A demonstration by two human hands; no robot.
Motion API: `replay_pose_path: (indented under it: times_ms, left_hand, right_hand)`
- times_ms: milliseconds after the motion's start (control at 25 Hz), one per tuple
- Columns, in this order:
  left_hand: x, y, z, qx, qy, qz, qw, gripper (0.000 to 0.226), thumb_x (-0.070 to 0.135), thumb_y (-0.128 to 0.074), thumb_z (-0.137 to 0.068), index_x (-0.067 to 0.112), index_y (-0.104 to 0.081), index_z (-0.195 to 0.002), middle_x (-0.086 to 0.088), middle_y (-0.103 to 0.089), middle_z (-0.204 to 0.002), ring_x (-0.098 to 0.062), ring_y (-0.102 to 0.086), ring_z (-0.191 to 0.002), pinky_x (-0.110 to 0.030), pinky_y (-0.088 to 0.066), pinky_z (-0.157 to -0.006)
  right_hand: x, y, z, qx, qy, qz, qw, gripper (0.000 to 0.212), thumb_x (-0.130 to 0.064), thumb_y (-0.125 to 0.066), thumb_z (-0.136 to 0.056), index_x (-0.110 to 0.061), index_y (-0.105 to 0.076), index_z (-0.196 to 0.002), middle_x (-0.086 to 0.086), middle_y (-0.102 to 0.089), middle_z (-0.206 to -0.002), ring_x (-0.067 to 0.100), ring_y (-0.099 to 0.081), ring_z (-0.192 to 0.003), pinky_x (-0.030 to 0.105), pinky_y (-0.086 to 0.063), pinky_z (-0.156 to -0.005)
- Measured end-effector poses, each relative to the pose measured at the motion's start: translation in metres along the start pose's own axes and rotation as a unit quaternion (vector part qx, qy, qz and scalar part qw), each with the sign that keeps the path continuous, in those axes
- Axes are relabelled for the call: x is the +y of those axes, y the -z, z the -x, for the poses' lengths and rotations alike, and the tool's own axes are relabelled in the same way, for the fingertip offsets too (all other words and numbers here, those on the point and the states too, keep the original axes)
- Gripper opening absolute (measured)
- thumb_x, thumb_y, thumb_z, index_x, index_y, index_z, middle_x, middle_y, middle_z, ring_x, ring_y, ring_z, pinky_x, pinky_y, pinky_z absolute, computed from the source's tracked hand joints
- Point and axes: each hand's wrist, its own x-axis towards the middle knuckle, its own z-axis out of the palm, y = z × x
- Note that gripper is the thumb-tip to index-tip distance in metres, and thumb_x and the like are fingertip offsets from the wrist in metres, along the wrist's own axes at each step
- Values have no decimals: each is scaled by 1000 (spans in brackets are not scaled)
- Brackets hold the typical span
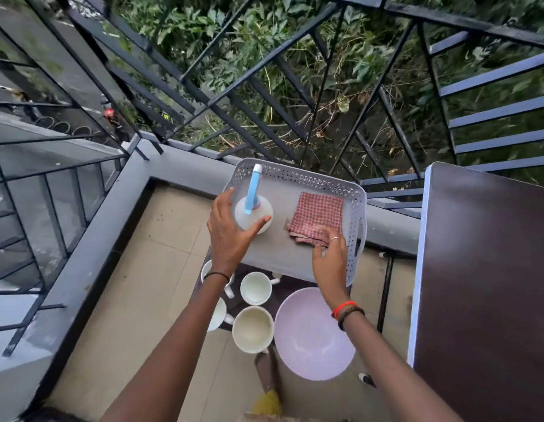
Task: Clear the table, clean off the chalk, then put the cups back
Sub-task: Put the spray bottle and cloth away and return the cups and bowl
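Note:
A pale perforated tray (298,181) sits on a low stand by the balcony wall. In it stands a white spray bottle with a blue nozzle (253,205), and my left hand (231,229) wraps around its side. A folded red checked cloth (317,216) lies in the tray's right half, with my right hand (330,257) pinching its near corner. Below the tray stand several white cups (255,288) (253,328), and a pale pink bowl (313,333) sits beside them. The dark brown table (489,284) fills the right side.
A grey ledge with black metal railing (264,95) runs behind the tray, with greenery beyond. The tiled balcony floor (136,293) lies to the left of the stand. A yellow thing (267,402) shows near the bottom edge.

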Motion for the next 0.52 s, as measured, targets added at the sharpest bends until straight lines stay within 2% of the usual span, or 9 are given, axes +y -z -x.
replay_pose_path:
  times_ms: [80,160,280,440,520]
  left_hand:
    - [-5,25,26,16,11,9,1000,72,58,-63,-81,17,-46,-137,-3,-49,-134,-24,-51,-123,-38,-35,-103]
    - [-11,51,55,44,32,21,998,58,53,-55,-89,16,-47,-134,-1,-50,-132,-22,-51,-121,-34,-33,-104]
    - [-28,84,104,59,87,13,994,57,51,-50,-90,15,-48,-133,0,-50,-133,-21,-48,-124,-33,-31,-106]
    - [-63,100,153,-38,142,-27,989,80,61,-55,-76,15,-43,-140,7,-44,-139,-9,-40,-129,-31,-25,-107]
    - [-77,97,162,-112,132,-56,983,89,59,-57,-69,11,-41,-142,2,-44,-143,-16,-41,-132,-33,-27,-105]
  right_hand:
    - [-3,0,30,-37,17,-4,999,43,1,-53,-86,-6,-50,-129,14,-50,-128,30,-44,-124,38,-34,-107]
    - [-5,1,62,-87,30,-18,996,42,-10,-62,-87,-10,-51,-128,7,-51,-125,23,-46,-121,29,-35,-103]
    - [-6,4,110,-201,60,2,978,66,-35,-75,-77,-18,-44,-133,-7,-43,-128,8,-38,-123,14,-26,-102]
    - [5,-1,149,-296,125,116,940,108,-52,-80,-61,-15,-25,-146,-3,-29,-145,11,-23,-136,16,-20,-110]
    - [12,-8,158,-309,159,176,921,116,-53,-79,-62,-13,-14,-150,1,-22,-150,15,-18,-140,19,-17,-113]
